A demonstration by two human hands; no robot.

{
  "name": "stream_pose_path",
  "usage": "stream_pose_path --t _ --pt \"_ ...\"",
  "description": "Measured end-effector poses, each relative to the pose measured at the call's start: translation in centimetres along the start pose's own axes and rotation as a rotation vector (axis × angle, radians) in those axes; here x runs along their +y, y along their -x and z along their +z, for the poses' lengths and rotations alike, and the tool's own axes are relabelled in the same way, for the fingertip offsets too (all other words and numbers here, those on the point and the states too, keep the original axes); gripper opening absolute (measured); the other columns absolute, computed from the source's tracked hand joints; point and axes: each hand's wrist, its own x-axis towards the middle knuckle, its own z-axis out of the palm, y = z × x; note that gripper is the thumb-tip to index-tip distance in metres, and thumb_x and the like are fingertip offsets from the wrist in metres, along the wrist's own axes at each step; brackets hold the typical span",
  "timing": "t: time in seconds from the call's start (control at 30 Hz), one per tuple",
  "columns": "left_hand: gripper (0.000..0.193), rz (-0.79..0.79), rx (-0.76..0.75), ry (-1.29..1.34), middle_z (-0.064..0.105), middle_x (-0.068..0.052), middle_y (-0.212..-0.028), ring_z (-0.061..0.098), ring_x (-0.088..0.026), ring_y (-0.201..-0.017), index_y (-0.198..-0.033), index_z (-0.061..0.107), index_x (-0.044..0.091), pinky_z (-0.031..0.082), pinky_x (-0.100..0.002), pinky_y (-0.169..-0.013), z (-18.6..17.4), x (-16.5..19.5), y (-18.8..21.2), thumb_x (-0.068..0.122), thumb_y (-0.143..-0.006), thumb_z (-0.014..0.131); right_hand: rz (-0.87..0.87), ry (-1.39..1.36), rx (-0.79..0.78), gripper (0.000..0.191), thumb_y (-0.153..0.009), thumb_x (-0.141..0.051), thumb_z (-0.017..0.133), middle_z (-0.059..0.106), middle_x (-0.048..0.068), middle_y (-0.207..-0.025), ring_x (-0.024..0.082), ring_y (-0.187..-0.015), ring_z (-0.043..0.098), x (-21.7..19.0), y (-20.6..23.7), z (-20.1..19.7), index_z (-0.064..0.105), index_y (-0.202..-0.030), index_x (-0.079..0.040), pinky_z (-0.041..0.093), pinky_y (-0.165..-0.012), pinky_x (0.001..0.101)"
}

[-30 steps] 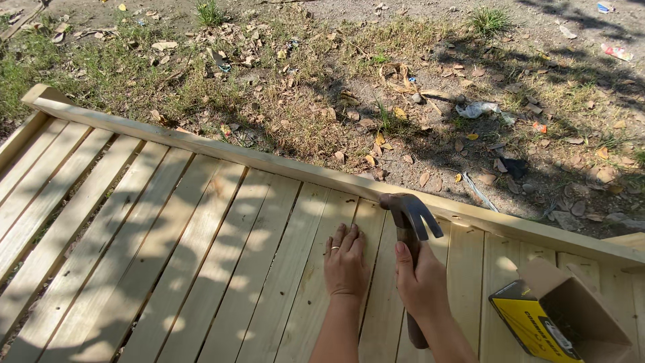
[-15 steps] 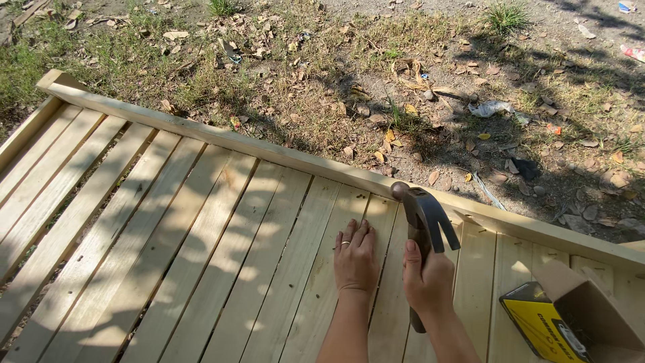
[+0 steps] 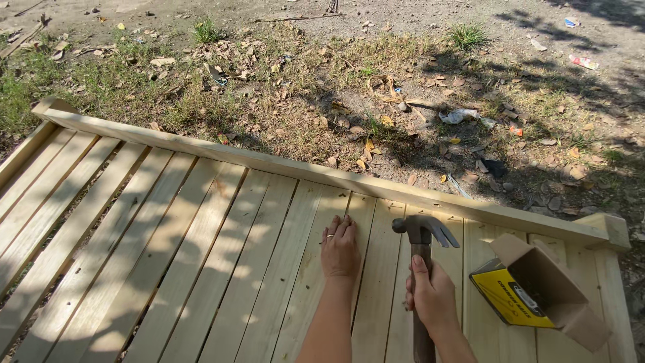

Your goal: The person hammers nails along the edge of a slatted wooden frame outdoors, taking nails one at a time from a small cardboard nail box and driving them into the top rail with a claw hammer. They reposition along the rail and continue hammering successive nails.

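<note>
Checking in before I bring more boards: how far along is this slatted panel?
Done: the slats lie side by side inside the frame rail, and small dark dots like nail heads show on some. In hand: the left hand presses flat on a slat while the right hand grips a hammer upright. An open cardboard box lies at the right. What nailing is left I cannot tell.
</note>
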Motion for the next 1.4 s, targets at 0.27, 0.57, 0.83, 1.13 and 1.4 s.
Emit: stream_pose_path --t 0.27,0.57,0.83,1.13,1.4 --pt "0.022 0.004 0.133 0.321 0.072 -0.015 -0.111 0.068 -0.037 -0.093 -0.112 0.071 0.004 0.056 -0.047 -0.079 -3.0 11.2 -1.5 0.006 -0.091 0.063 -0.265 -0.027 0.168 0.045 -0.102 -0.044 0.054 0.055 0.006 -0.064 0.013 -0.045 0.049 -5.8 3.0 -9.4 0.059 -0.096 0.0 0.041 -0.043 0.0313" --pt "0.016 0.427 -0.555 0.519 0.077 -0.016 -0.092 0.072 -0.035 -0.085 -0.096 0.078 0.007 0.057 -0.042 -0.076 1.5 26.9 1.0 0.011 -0.08 0.075 -0.193 -0.06 0.365 0.036 -0.099 -0.033 0.064 0.056 0.007 -0.065 0.017 -0.045 0.051 -7.2 3.9 -18.9 0.056 -0.093 0.001 0.041 -0.043 0.0346" --pt "0.017 0.385 -0.804 -0.174 0.077 -0.012 -0.109 0.076 -0.029 -0.1 -0.102 0.08 0.012 0.062 -0.04 -0.079 7.8 30.8 2.1 0.012 -0.091 0.068 -0.113 -0.205 0.332 0.03 -0.095 -0.028 0.067 0.053 0.007 -0.064 0.016 -0.046 0.05 -5.1 3.8 -21.1 0.054 -0.091 -0.001 0.042 -0.043 0.0355" --pt "0.019 0.33 -0.809 -0.125 0.076 -0.012 -0.11 0.076 -0.028 -0.099 -0.104 0.08 0.011 0.062 -0.04 -0.077 7.9 30.8 2.2 0.013 -0.095 0.063 -0.119 -0.176 0.288 0.029 -0.097 -0.026 0.066 0.054 0.007 -0.065 0.017 -0.047 0.05 -5.9 3.5 -20.1 0.055 -0.089 0.0 0.04 -0.044 0.0352" --pt "0.01 0.285 -0.361 0.559 0.076 -0.015 -0.089 0.073 -0.033 -0.084 -0.095 0.07 0.004 0.059 -0.041 -0.075 -0.3 25.3 1.5 0.012 -0.089 0.069 -0.271 -0.149 0.228 0.025 -0.098 -0.022 0.064 0.056 0.007 -0.068 0.016 -0.049 0.051 -7.1 3.4 -16.0 0.057 -0.09 0.0 0.042 -0.046 0.0324"
